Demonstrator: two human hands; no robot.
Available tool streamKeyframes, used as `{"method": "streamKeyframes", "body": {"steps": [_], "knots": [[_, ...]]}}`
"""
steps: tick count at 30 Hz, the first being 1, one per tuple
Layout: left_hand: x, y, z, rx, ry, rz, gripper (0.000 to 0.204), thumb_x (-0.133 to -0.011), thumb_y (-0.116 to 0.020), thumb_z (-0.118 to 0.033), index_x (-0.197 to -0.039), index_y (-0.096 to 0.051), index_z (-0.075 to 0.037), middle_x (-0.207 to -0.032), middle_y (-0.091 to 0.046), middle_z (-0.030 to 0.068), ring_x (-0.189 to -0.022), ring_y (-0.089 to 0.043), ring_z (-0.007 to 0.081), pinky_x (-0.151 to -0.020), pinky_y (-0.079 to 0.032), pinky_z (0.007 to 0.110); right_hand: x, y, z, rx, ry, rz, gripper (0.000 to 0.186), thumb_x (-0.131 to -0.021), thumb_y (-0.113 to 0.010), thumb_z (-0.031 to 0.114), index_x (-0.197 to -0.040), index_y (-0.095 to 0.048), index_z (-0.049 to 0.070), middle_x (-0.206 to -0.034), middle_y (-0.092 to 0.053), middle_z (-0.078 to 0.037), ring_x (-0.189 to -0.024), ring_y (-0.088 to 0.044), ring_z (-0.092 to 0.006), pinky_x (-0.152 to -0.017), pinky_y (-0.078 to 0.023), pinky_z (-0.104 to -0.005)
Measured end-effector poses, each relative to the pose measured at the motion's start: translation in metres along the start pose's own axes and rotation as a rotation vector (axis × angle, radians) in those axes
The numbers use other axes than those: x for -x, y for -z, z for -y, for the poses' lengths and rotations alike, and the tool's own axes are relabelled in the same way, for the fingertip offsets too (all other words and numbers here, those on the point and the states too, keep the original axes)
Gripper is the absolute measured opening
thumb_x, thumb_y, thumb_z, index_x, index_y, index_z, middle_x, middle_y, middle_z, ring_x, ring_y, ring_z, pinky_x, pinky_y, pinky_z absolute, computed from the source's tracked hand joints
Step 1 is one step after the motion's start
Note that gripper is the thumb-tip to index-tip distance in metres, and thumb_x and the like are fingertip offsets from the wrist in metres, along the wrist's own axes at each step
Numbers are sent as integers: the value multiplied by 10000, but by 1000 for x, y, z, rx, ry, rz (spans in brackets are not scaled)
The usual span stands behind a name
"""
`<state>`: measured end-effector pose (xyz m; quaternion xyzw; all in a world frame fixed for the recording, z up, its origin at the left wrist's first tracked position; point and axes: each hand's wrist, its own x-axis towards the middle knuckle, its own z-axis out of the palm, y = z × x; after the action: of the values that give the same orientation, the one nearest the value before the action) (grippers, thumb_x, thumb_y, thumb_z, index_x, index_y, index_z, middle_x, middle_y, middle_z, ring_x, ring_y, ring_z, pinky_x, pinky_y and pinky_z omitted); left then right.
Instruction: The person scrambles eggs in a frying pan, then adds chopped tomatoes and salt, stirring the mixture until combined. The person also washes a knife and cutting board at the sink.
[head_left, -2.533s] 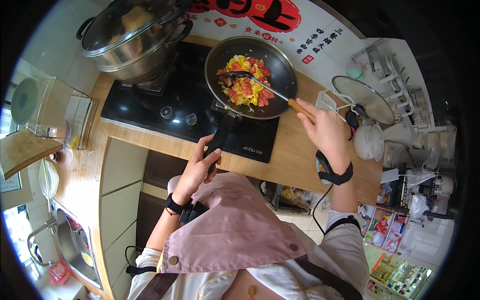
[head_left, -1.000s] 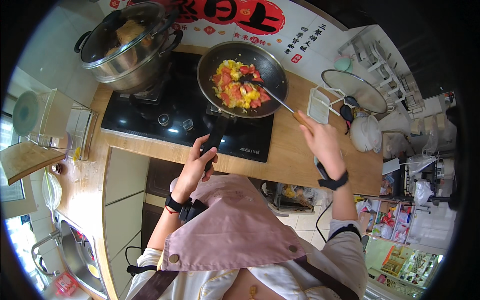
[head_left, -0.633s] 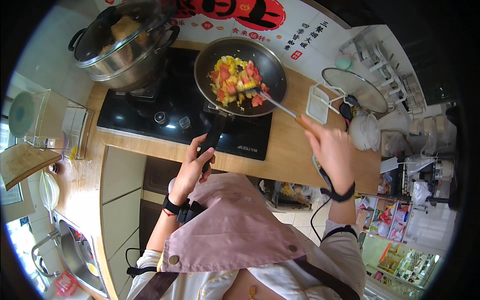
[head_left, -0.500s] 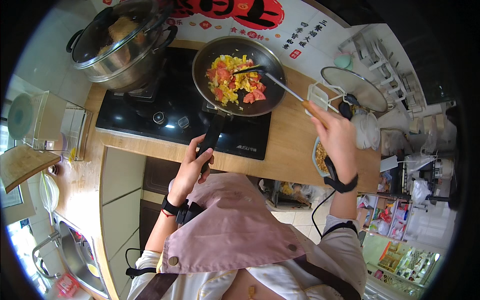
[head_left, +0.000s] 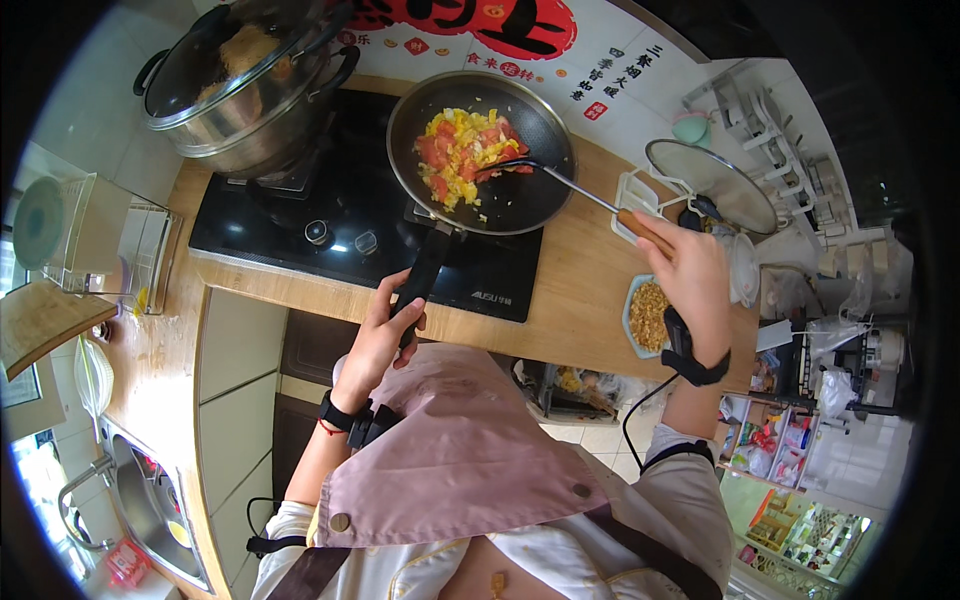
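A dark frying pan (head_left: 540, 125) sits over the right side of the black gas stove. My left hand (head_left: 382, 325) is wrapped round its black handle (head_left: 430, 262). In the pan lies a mix of tomato pieces and scrambled egg (head_left: 465, 150), gathered left of the pan's middle. My right hand (head_left: 692, 285) grips the wooden end of a cooking spatula (head_left: 585, 190) with a metal shaft. Its black head rests at the right side of the food, partly hidden by it.
A lidded steel steamer pot (head_left: 235, 125) stands on the stove (head_left: 270, 230) at left. Beside my right wrist is a bowl of brown crumbly food (head_left: 648, 312). A glass lid (head_left: 710, 180) leans behind it, near a white rack (head_left: 640, 200). The sink (head_left: 150, 510) is at lower left.
My right hand and the spatula have moved a little right and down. The tomato pieces at the right are now pushed in among the egg. My left hand keeps its hold.
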<state>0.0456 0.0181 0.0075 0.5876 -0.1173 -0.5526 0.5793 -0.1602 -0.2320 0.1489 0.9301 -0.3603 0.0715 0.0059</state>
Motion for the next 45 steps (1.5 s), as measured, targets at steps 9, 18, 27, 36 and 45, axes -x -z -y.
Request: {"method": "streamKeyframes", "body": {"steps": [9,18,27,36,45], "knots": [[0,0,0,-1,-9,1,438,-991,-500,-213,-1404,-371,-148,-810,-532,26,-459,-415,64,-387,-266,205,8,-6,-1,63,68,12,316,-845,-677,229,-1160,-693,213,-712,-650,-144,-620,-620,-322,-572,-471,-414],[0,-1,0,-6,-3,-3,454,-988,-505,-213,-1413,-360,-145,-810,-532,26,-465,-415,65,-388,-268,207,12,-8,-7,76,-24,6,304,-860,-662,257,-1161,-691,227,-691,-636,-166,-633,-617,-349,-580,-483,-432],[0,-1,0,-2,-8,-10,445,-988,-503,-211,-1406,-368,-144,-805,-526,27,-461,-409,65,-386,-259,206,7,-21,-19,12,-78,-24,296,-864,-661,243,-1156,-691,205,-774,-653,-173,-671,-624,-361,-608,-496,-415],[-2,0,1,8,-7,3,466,-983,-524,-201,-1412,-353,-141,-784,-530,33,-445,-418,74,-373,-265,224,0,-36,-17,24,-26,-9,294,-860,-667,232,-1151,-691,193,-759,-646,-179,-674,-625,-362,-605,-496,-414],[0,-1,-1,-6,7,1,451,-990,-498,-197,-1415,-358,-141,-810,-527,29,-461,-415,67,-387,-268,208,21,-9,-16,46,19,-20,294,-871,-650,282,-1153,-695,212,-629,-615,-151,-595,-606,-344,-570,-470,-423]]}}
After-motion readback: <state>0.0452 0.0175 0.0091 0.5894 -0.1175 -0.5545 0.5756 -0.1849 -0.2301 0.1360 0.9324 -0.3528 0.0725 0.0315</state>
